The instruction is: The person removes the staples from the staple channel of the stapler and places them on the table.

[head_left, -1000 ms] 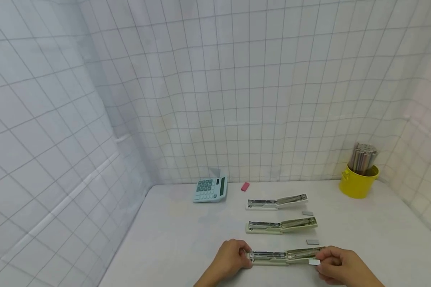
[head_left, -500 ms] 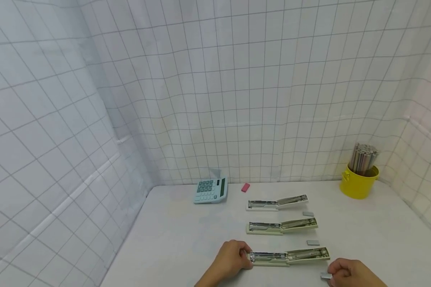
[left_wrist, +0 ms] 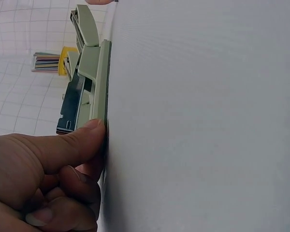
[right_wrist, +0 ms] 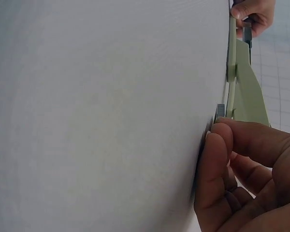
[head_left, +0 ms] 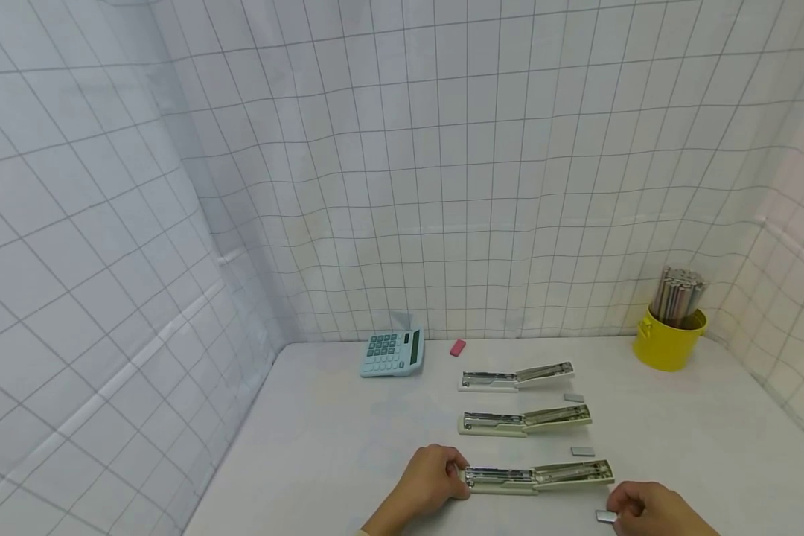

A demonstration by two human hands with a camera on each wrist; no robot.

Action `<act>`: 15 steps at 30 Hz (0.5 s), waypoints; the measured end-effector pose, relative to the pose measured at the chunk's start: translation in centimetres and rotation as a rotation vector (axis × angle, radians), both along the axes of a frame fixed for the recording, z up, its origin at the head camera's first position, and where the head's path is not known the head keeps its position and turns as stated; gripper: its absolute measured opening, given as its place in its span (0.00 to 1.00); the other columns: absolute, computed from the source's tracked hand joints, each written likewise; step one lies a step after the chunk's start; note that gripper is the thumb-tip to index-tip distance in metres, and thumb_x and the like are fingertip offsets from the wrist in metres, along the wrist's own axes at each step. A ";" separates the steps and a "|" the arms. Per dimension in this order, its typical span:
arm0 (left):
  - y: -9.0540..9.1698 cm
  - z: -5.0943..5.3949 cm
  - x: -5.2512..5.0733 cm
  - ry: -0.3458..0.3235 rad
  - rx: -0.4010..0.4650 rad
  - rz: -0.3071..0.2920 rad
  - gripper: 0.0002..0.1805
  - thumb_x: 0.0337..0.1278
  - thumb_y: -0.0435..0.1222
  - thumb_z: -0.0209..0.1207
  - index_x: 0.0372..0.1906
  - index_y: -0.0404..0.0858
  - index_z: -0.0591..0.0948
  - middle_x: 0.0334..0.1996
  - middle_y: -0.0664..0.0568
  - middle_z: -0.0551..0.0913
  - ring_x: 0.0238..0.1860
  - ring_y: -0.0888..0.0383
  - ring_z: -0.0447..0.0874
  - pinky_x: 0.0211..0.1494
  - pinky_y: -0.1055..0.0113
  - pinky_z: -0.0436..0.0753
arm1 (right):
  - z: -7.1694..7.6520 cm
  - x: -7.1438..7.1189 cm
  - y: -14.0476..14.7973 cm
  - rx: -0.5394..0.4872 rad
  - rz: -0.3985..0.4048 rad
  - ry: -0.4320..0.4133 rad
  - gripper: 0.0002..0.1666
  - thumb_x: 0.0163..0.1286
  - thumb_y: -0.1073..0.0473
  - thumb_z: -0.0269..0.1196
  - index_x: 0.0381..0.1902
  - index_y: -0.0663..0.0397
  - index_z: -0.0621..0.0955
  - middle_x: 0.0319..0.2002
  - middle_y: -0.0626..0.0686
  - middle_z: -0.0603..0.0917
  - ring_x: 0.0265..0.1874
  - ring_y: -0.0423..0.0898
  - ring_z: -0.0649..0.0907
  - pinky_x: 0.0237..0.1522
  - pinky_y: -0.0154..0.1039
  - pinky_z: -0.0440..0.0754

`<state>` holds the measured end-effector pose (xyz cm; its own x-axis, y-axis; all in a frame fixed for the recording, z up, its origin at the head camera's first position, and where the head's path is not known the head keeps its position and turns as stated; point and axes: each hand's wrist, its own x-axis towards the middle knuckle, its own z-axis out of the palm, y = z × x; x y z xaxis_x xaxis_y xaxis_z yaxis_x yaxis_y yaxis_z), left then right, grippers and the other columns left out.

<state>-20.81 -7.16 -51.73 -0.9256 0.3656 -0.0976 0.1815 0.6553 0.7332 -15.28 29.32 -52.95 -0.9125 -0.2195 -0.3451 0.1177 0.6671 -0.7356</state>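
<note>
In the head view, the nearest pale green stapler (head_left: pixel 509 484) lies opened out flat, its top arm folded to the right. My left hand (head_left: pixel 430 478) pinches its left end between thumb and fingers, as the left wrist view also shows on the stapler base (left_wrist: pixel 101 87). Just right of and below the stapler's other end, my right hand (head_left: pixel 650 509) pinches a small grey strip of staples (head_left: pixel 605 516) at the tabletop. The right wrist view shows the end of that strip (right_wrist: pixel 221 110) standing out past the fingertips.
Two more opened staplers lie behind, one pale green (head_left: pixel 522 421) and one white (head_left: pixel 514 378). A staple strip (head_left: pixel 582 451) and another strip (head_left: pixel 573 397) sit near them. Farther back are a calculator (head_left: pixel 391 353), a pink eraser (head_left: pixel 458 348) and a yellow bucket (head_left: pixel 663 350) of pencils.
My right hand has come away from the stapler's right end, down and to the right to the tabletop, carrying the staple strip. The left hand has kept its place.
</note>
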 end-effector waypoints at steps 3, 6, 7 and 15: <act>0.1 0.1 -0.1 -0.011 -0.004 -0.002 0.11 0.41 0.30 0.77 0.33 0.39 0.87 0.17 0.60 0.75 0.21 0.64 0.69 0.30 0.68 0.68 | 0.1 0.0 -0.1 0.013 -0.019 -0.003 0.05 0.62 0.64 0.65 0.37 0.54 0.83 0.26 0.47 0.77 0.28 0.46 0.75 0.31 0.39 0.70; 0.2 0.3 -0.3 -0.014 -0.015 -0.007 0.11 0.41 0.30 0.77 0.34 0.39 0.87 0.18 0.60 0.75 0.22 0.63 0.69 0.31 0.68 0.68 | 0.2 0.0 -0.1 0.019 -0.036 -0.011 0.06 0.62 0.65 0.65 0.38 0.54 0.84 0.25 0.48 0.77 0.28 0.46 0.75 0.31 0.39 0.70; 0.2 0.3 -0.3 -0.014 -0.020 -0.008 0.11 0.42 0.30 0.77 0.34 0.39 0.87 0.18 0.60 0.75 0.22 0.63 0.69 0.31 0.68 0.68 | 0.2 0.0 -0.2 0.018 -0.043 -0.012 0.06 0.61 0.65 0.65 0.38 0.54 0.84 0.25 0.48 0.77 0.28 0.46 0.75 0.31 0.39 0.70; -0.2 0.2 -0.5 -0.065 0.000 -0.014 0.12 0.43 0.31 0.76 0.36 0.39 0.87 0.19 0.59 0.76 0.22 0.62 0.70 0.29 0.69 0.68 | 0.8 -0.7 0.7 -0.053 -0.030 -0.079 0.09 0.65 0.64 0.66 0.43 0.60 0.83 0.28 0.49 0.78 0.30 0.47 0.77 0.34 0.41 0.75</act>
